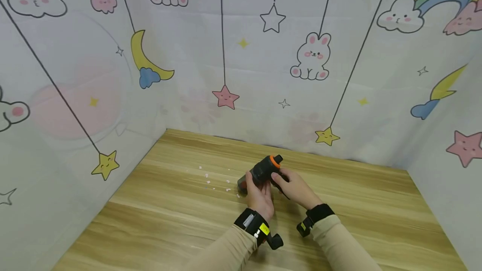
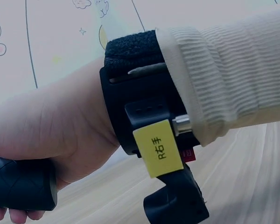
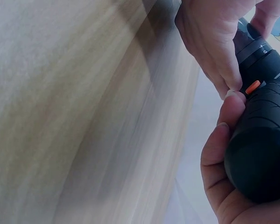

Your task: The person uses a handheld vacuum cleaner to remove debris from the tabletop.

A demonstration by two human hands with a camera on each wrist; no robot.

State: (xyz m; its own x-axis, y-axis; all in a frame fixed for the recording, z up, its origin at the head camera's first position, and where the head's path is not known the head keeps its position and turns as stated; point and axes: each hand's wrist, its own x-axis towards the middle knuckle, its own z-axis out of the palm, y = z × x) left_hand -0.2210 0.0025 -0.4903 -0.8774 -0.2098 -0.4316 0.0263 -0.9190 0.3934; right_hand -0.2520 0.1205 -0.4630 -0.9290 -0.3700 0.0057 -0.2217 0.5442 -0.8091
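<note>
A black handheld vacuum (image 1: 262, 171) with an orange ring and a dark see-through front end is held tilted just over the table, its front end toward the lower left. My left hand (image 1: 260, 201) supports its body from below, thumb on the near side and fingers underneath. My right hand (image 1: 295, 188) grips the handle. In the left wrist view the right hand (image 2: 42, 121) wraps the textured black handle (image 2: 23, 184). The right wrist view has both hands close together at the vacuum, right fingers (image 3: 217, 149) round the handle near a small orange button (image 3: 253, 87).
Small white scraps (image 1: 206, 175) are scattered on the wood-grain table (image 1: 158, 216), left of the vacuum. Cartoon-printed cloth walls (image 1: 256, 66) enclose the table at the back and both sides. Each wrist carries a black strap with a camera (image 1: 276, 241).
</note>
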